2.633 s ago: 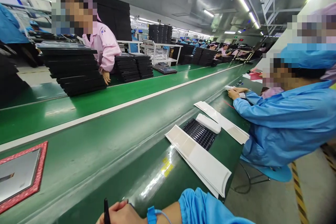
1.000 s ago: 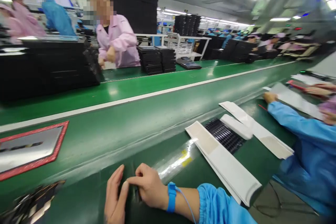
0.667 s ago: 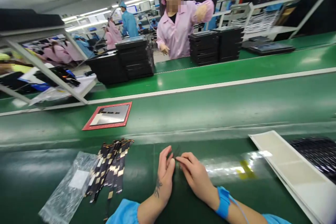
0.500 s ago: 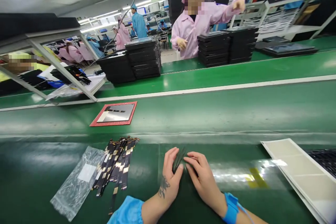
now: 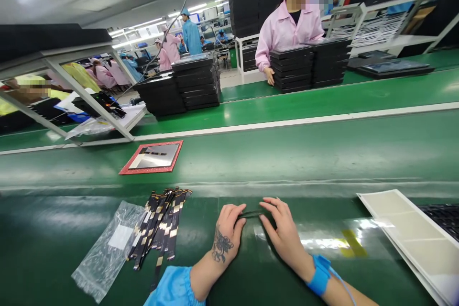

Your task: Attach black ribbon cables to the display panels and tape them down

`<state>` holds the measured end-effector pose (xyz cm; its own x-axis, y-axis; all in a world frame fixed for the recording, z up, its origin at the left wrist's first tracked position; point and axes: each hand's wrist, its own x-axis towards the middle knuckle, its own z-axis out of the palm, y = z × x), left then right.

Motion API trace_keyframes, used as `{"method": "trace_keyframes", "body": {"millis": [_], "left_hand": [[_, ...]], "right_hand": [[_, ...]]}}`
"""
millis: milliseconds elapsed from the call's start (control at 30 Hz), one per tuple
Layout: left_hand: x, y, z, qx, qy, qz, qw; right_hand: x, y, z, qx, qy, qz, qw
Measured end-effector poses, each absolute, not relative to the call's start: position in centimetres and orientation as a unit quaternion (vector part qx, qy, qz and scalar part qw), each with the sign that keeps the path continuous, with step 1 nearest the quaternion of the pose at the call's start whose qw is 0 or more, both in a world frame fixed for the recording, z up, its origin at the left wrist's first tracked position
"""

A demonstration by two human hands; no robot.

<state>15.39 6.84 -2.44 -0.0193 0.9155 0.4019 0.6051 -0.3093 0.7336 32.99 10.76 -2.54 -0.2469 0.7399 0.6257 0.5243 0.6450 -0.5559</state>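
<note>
Pinching a thin dark strip [image 5: 251, 213] between both hands, flat over the green bench [image 5: 71, 229]. Left hand [image 5: 226, 229] has thumb and fingertips closed on the strip's left end; right hand [image 5: 283, 232] has fingers closed on the right end — strip spans the gap between them, low over the mat or touching it, can't tell which. Blue wrist strap [image 5: 319, 275] on the right wrist.

Rest of the stock: a fanned pile of black-and-gold flex strips [image 5: 159, 224] just left of the left hand, a clear plastic bag [image 5: 107, 244] beside that. White tray [image 5: 405, 239] at the right edge, well apart from the hands. Red-framed plate [image 5: 152, 157] sits on the conveyor belt [image 5: 287, 148] beyond.

Step, as I read it: one strip singled out from the pile and being straightened or checked end to end. Handling it further calls for an even light pinch on both ends and no twist — part looks thin and easy to kink. Detail on the strip itself is too small to read.
</note>
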Motion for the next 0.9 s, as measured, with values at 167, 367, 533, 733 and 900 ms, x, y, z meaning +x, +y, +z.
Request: {"method": "trace_keyframes", "body": {"millis": [167,367,533,733,900], "left_hand": [[15.26,7.11,-2.28,0.672,0.560,0.444,0.194],[15.01,7.38,-2.36,0.668,0.564,0.444,0.195],[14.91,7.41,-2.30,0.665,0.577,0.432,0.194],[14.91,7.61,-2.34,0.657,0.574,0.452,0.187],[14.66,7.58,-2.40,0.652,0.579,0.451,0.189]], "right_hand": [[33.38,11.43,-2.42,-0.381,-0.806,0.150,0.428],[33.38,11.14,-1.73,-0.373,-0.811,0.148,0.425],[33.37,11.28,-1.97,-0.370,-0.808,0.144,0.435],[33.51,11.13,-1.97,-0.374,-0.793,0.137,0.461],[33.27,10.98,-1.75,-0.367,-0.777,0.121,0.498]]}}
